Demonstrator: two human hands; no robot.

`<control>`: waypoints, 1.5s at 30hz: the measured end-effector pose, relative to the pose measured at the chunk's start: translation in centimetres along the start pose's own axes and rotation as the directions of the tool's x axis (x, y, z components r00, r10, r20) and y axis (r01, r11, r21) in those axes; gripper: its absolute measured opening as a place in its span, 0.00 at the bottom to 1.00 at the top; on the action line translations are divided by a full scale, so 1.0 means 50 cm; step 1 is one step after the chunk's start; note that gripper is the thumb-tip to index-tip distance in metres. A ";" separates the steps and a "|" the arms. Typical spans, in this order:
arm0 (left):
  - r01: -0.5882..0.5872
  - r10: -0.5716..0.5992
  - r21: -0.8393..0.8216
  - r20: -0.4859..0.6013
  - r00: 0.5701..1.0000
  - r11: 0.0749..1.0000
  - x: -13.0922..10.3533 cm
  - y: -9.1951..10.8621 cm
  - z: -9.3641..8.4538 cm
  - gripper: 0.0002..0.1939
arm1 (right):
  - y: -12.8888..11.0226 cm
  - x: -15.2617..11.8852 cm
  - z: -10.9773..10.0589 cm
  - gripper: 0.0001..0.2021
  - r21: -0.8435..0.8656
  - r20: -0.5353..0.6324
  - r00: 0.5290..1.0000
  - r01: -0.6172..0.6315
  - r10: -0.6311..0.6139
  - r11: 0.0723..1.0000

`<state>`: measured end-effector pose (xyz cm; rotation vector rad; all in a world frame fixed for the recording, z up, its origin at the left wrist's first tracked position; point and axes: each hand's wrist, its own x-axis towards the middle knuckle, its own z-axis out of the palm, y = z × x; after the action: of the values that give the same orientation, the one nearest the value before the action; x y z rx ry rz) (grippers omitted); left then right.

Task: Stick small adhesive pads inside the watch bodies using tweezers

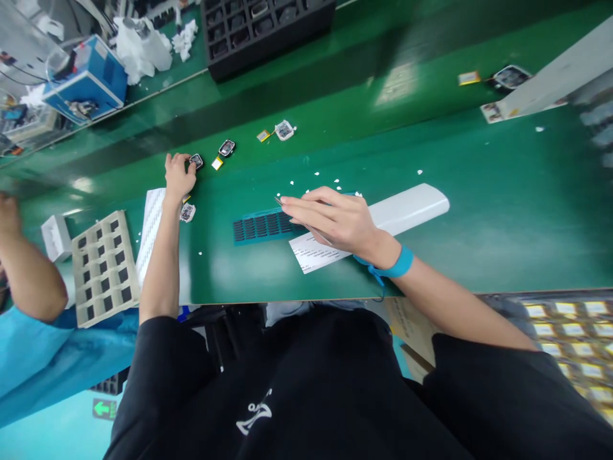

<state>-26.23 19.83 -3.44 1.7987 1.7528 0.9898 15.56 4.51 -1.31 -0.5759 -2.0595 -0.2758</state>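
Note:
At the left, my left hand (179, 176) pinches the edge of a small dark watch case (196, 161) on the green bench. My right hand (340, 217) is closed around a pair of tweezers (278, 200), whose tip points left. Below that tip lies a teal sheet (238, 233) bearing rows of small black adhesive pieces; my right hand hides its right end. A printed white backing sheet (311, 255) extends from beneath the hand. Another watch case (227, 148), with a battery (217, 163) attached, rests just right of my left hand.
Beyond are a white open case (284, 130) and a black compartment tray (268, 48). A beige tray (103, 271) stands left, near a co-worker's arm (33, 281). A white curved piece (412, 207) lies right. A grey post (560, 67) rises at the right. White scraps dot the bench.

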 end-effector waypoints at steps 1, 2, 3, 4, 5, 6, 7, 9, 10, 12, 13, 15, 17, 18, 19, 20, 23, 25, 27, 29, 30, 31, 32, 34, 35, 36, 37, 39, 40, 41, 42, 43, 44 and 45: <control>-0.001 0.001 0.001 -0.035 0.999 1.000 0.002 -0.010 0.000 0.22 | 0.000 0.000 0.000 0.11 0.001 0.004 1.000 0.005 -0.005 1.000; -0.004 0.005 0.006 -0.092 0.996 1.000 0.003 -0.016 0.003 0.21 | 0.000 0.000 0.000 0.11 0.000 0.003 1.000 0.008 -0.008 1.000; -0.013 0.014 0.008 -0.156 0.988 1.000 0.001 -0.017 0.010 0.19 | 0.000 -0.001 0.001 0.11 0.001 -0.002 1.000 0.005 -0.005 1.000; -0.029 0.027 -0.004 -0.207 0.978 1.000 -0.006 -0.012 0.022 0.17 | 0.001 -0.003 0.003 0.12 0.006 -0.011 1.000 -0.005 0.005 1.000; -0.049 0.043 -0.016 -0.244 0.969 0.999 -0.018 0.001 0.039 0.18 | 0.001 -0.006 0.005 0.11 0.020 -0.020 0.999 -0.025 0.025 0.999; -0.073 0.057 -0.050 -0.265 0.963 0.996 -0.037 0.022 0.060 0.21 | 0.000 -0.010 0.007 0.10 0.048 -0.025 0.998 -0.054 0.055 0.997; -0.097 0.069 -0.095 -0.265 0.962 0.991 -0.062 0.050 0.087 0.23 | 0.000 -0.014 0.010 0.08 0.091 -0.030 0.995 -0.090 0.093 0.992; -0.141 0.080 -0.319 -0.196 0.977 0.937 -0.126 0.125 0.146 0.26 | -0.002 -0.023 0.015 0.08 0.178 -0.044 0.978 -0.193 0.204 0.965; -0.150 0.086 -0.468 -0.155 0.984 0.871 -0.161 0.167 0.176 0.28 | -0.002 -0.026 0.017 0.09 0.208 -0.049 0.964 -0.247 0.262 0.947; -0.114 0.087 -0.652 -0.073 0.994 0.750 -0.226 0.246 0.224 0.27 | -0.002 -0.032 0.018 0.10 0.212 -0.062 0.936 -0.327 0.347 0.921; -0.092 0.092 -0.691 -0.037 0.995 0.717 -0.252 0.279 0.240 0.25 | -0.001 -0.033 0.018 0.08 0.194 -0.065 0.926 -0.353 0.371 0.915; -0.085 0.131 -0.717 0.009 0.991 0.692 -0.288 0.323 0.258 0.25 | 0.001 -0.033 0.015 0.07 0.160 -0.056 0.925 -0.364 0.377 0.917; -0.092 0.164 -0.721 0.030 0.986 0.686 -0.308 0.341 0.262 0.25 | 0.004 -0.031 0.012 0.10 0.137 -0.028 0.936 -0.345 0.352 0.929; -0.082 0.166 -0.727 0.045 0.985 0.682 -0.314 0.343 0.262 0.25 | 0.005 -0.031 0.011 0.11 0.127 -0.008 0.943 -0.329 0.332 0.936; -0.059 0.161 -0.737 0.068 0.985 0.673 -0.320 0.343 0.263 0.24 | 0.007 -0.032 0.011 0.11 0.115 0.010 0.951 -0.309 0.310 0.944; -0.027 0.151 -0.751 0.098 0.984 0.660 -0.325 0.342 0.263 0.24 | 0.009 -0.033 0.011 0.12 0.107 0.024 0.957 -0.290 0.289 0.951; 0.046 0.132 -0.788 0.160 0.978 0.614 -0.340 0.340 0.263 0.23 | 0.013 -0.040 0.012 0.09 0.144 0.037 0.969 -0.247 0.244 0.958; 0.025 0.144 -0.781 0.146 0.979 0.624 -0.347 0.340 0.261 0.21 | 0.013 -0.041 0.012 0.06 0.194 0.030 0.972 -0.234 0.233 0.953; -0.025 0.166 -0.736 0.120 0.979 0.677 -0.351 0.341 0.259 0.20 | 0.010 -0.040 0.009 0.09 0.225 0.034 0.969 -0.245 0.244 0.943; -0.076 0.196 -0.685 0.100 0.975 0.725 -0.354 0.341 0.259 0.19 | 0.004 -0.036 0.006 0.14 0.223 0.039 0.965 -0.263 0.261 0.939; -0.099 0.211 -0.674 0.086 0.974 0.732 -0.356 0.342 0.260 0.18 | 0.000 -0.034 0.005 0.16 0.208 0.038 0.964 -0.267 0.265 0.941; -0.122 0.226 -0.674 0.068 0.972 0.728 -0.358 0.343 0.261 0.16 | -0.005 -0.032 0.005 0.17 0.185 0.035 0.964 -0.267 0.265 0.946; -0.148 0.240 -0.680 0.043 0.970 0.718 -0.361 0.345 0.263 0.14 | -0.008 -0.031 0.004 0.17 0.154 0.028 0.965 -0.263 0.262 0.952; -0.201 0.265 -0.684 -0.012 0.964 0.701 -0.366 0.351 0.265 0.10 | -0.015 -0.032 0.005 0.14 0.093 0.017 0.967 -0.253 0.253 0.963; -0.227 0.275 -0.674 -0.036 0.961 0.703 -0.369 0.355 0.266 0.09 | -0.017 -0.032 0.005 0.14 0.075 0.017 0.968 -0.251 0.250 0.965; -0.249 0.283 -0.653 -0.056 0.958 0.715 -0.372 0.359 0.265 0.08 | -0.018 -0.033 0.006 0.13 0.068 0.021 0.968 -0.251 0.250 0.966; -0.270 0.288 -0.624 -0.074 0.955 0.734 -0.376 0.363 0.264 0.08 | -0.019 -0.034 0.006 0.13 0.069 0.033 0.967 -0.256 0.255 0.964; -0.298 0.294 -0.550 -0.098 0.951 0.780 -0.382 0.369 0.260 0.10 | -0.020 -0.036 0.005 0.12 0.083 0.078 0.959 -0.278 0.272 0.957; -0.314 0.301 -0.507 -0.109 0.947 0.803 -0.384 0.371 0.257 0.11 | -0.020 -0.037 0.004 0.11 0.086 0.105 0.955 -0.288 0.279 0.954; -0.330 0.312 -0.464 -0.118 0.943 0.822 -0.386 0.372 0.255 0.12 | -0.019 -0.038 0.003 0.11 0.086 0.128 0.950 -0.296 0.284 0.951; -0.341 0.321 -0.430 -0.121 0.939 0.836 -0.388 0.372 0.253 0.13 | -0.018 -0.039 0.002 0.11 0.087 0.145 0.947 -0.301 0.287 0.950; -0.341 0.323 -0.414 -0.116 0.939 0.844 -0.388 0.371 0.252 0.12 | -0.017 -0.040 0.002 0.12 0.092 0.156 0.945 -0.304 0.287 0.948; -0.328 0.314 -0.418 -0.104 0.944 0.847 -0.387 0.370 0.251 0.12 | -0.015 -0.041 0.001 0.13 0.106 0.165 0.945 -0.303 0.284 0.947; -0.301 0.294 -0.443 -0.087 0.952 0.844 -0.386 0.368 0.250 0.10 | -0.013 -0.042 0.001 0.14 0.128 0.175 0.944 -0.304 0.281 0.944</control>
<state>-3.52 1.16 -1.58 1.7744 1.1314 1.4049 16.12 3.36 -3.08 -0.8191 -2.0847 0.1052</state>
